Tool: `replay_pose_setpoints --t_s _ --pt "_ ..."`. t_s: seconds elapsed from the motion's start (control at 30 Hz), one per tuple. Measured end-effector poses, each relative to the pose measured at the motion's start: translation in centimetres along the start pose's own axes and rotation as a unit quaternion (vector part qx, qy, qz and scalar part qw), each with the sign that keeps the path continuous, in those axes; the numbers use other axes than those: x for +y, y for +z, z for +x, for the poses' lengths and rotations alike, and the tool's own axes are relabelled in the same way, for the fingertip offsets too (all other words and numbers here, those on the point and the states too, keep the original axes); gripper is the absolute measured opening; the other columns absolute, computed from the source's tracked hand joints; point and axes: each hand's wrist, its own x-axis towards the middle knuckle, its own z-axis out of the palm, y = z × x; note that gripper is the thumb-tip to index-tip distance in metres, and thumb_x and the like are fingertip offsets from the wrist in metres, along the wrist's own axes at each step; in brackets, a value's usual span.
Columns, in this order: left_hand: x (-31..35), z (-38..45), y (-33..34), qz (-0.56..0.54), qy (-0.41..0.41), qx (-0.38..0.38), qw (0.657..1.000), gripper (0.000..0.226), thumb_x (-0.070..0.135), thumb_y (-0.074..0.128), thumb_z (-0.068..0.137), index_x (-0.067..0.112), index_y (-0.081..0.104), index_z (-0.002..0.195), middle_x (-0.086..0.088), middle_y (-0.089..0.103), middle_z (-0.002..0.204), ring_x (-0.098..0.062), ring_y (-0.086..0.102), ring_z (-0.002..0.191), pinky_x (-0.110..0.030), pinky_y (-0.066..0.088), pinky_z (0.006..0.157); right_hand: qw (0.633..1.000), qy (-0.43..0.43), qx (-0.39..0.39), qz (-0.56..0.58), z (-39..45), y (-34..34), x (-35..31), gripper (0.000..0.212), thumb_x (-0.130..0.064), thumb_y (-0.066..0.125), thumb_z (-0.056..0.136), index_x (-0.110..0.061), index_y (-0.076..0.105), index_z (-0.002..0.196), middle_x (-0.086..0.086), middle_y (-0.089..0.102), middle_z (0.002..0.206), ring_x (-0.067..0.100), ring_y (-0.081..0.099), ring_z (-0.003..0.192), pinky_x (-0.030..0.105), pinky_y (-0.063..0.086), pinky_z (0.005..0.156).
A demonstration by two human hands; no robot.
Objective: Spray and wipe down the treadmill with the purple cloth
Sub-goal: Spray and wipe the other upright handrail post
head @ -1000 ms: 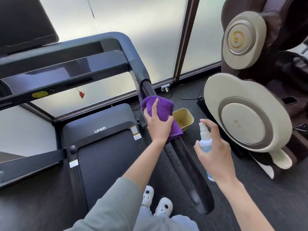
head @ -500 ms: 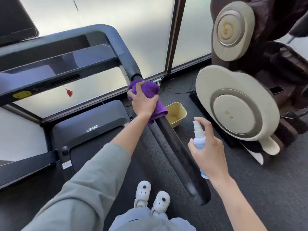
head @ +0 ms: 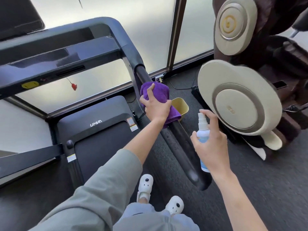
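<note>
Treadmill (head: 93,130) handrail (head: 176,139) was being wiped in the head view, a bunched purple cloth (head: 156,95) gripped around the upper rail by the left hand (head: 156,107). A spray bottle (head: 203,135) was held by the right hand (head: 211,144), fingers (head: 209,115) curled at its nozzle. Droplets were seen below the cloth; a downward stroke appeared needed next.

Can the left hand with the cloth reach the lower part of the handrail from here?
Probably yes. The left hand grips the purple cloth round the handrail, and nothing lies on the bare rail below it; the spray bottle is held off to the side.
</note>
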Motion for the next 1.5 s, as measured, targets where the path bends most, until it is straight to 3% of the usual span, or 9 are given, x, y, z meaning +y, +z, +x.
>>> replay_pose_setpoints --t_s 0.13,0.37,0.63,0.83,1.0,1.17,1.27,1.37,1.5 --pt "-0.5 -2.5 0.4 0.003 0.002 0.003 1.000 0.077 0.026 0.072 0.073 0.044 0.034 0.137 -0.005 0.025 0.143 -0.035 0.057 0.107 -0.027 0.037 0.085 1.000 -0.018 -0.001 0.002 -1.2 -1.5 1.0 0.061 -0.005 0.066 0.083 -0.036 0.041 0.130 -0.013 0.051 0.073 0.026 0.052 0.062 0.041 0.049 0.064" --pt "-2.0 -8.7 1.7 -0.013 0.013 0.005 1.000 0.078 0.021 0.073 0.072 0.041 0.036 0.138 -0.005 0.026 0.143 -0.031 0.053 0.112 -0.043 0.047 0.098 1.000 -0.014 -0.007 0.002 -2.9 -5.7 4.7 0.060 -0.006 0.065 0.084 -0.037 0.041 0.129 -0.005 0.055 0.069 0.028 0.054 0.057 0.046 0.052 0.063" --pt "-5.0 -15.5 3.7 -0.012 0.025 0.014 1.000 0.074 0.032 0.073 0.078 0.044 0.033 0.140 0.000 0.023 0.146 -0.028 0.054 0.112 -0.040 0.045 0.096 0.999 -0.033 -0.039 0.009 -3.9 -7.3 6.3 0.064 -0.004 0.067 0.084 -0.039 0.040 0.130 -0.001 0.058 0.071 0.030 0.056 0.066 0.042 0.051 0.067" --pt "-4.1 -12.5 3.5 -0.014 0.045 0.031 0.998 0.074 0.046 0.074 0.078 0.041 0.033 0.139 -0.002 0.024 0.146 -0.029 0.048 0.120 -0.041 0.043 0.101 0.998 -0.043 -0.048 0.018 -3.1 -6.2 5.7 0.064 -0.004 0.068 0.083 -0.038 0.041 0.130 -0.013 0.054 0.071 0.029 0.058 0.068 0.040 0.050 0.066" --pt "-2.1 -5.0 1.0 -0.052 0.009 0.000 0.999 0.075 0.043 0.075 0.079 0.039 0.032 0.140 -0.005 0.028 0.143 -0.029 0.044 0.126 -0.041 0.035 0.105 0.999 -0.035 -0.037 0.011 -1.8 -5.6 5.2 0.063 -0.006 0.066 0.084 -0.038 0.040 0.131 -0.004 0.056 0.070 0.029 0.059 0.064 0.042 0.052 0.066" --pt "-3.1 -8.2 2.1 -0.104 0.007 0.028 0.994 0.085 0.026 0.077 0.073 0.046 0.030 0.140 -0.003 0.035 0.140 -0.009 0.040 0.103 -0.023 0.030 0.090 0.999 -0.016 -0.028 0.019 -1.6 -5.8 5.3 0.063 -0.006 0.065 0.085 -0.041 0.039 0.130 0.001 0.059 0.070 0.033 0.060 0.054 0.048 0.054 0.062" --pt "-4.1 -12.1 2.9 -0.111 0.003 0.017 0.994 0.088 0.026 0.076 0.071 0.050 0.026 0.139 0.004 0.035 0.139 -0.008 0.046 0.101 -0.026 0.033 0.092 1.000 -0.009 -0.015 0.018 -1.4 -6.2 5.8 0.062 -0.005 0.065 0.084 -0.040 0.040 0.129 -0.001 0.059 0.072 0.034 0.059 0.054 0.049 0.054 0.064" --pt "-5.2 -16.4 3.6 -0.098 0.006 0.003 0.995 0.090 0.027 0.076 0.070 0.055 0.023 0.137 0.008 0.031 0.140 0.010 0.045 0.094 -0.029 0.036 0.092 1.000 -0.003 -0.005 0.016 -1.3 -6.5 6.4 0.062 -0.004 0.065 0.084 -0.037 0.040 0.130 -0.001 0.063 0.084 0.036 0.059 0.055 0.050 0.054 0.064" --pt "-6.3 -20.0 4.4 -0.087 0.012 -0.001 0.996 0.090 0.030 0.077 0.066 0.060 0.025 0.133 0.016 0.029 0.140 0.022 0.045 0.095 -0.029 0.040 0.089 1.000 0.015 -0.008 0.012 -1.2 -6.5 6.9 0.061 -0.005 0.065 0.085 -0.037 0.040 0.130 0.003 0.062 0.077 0.039 0.060 0.056 0.051 0.054 0.064"
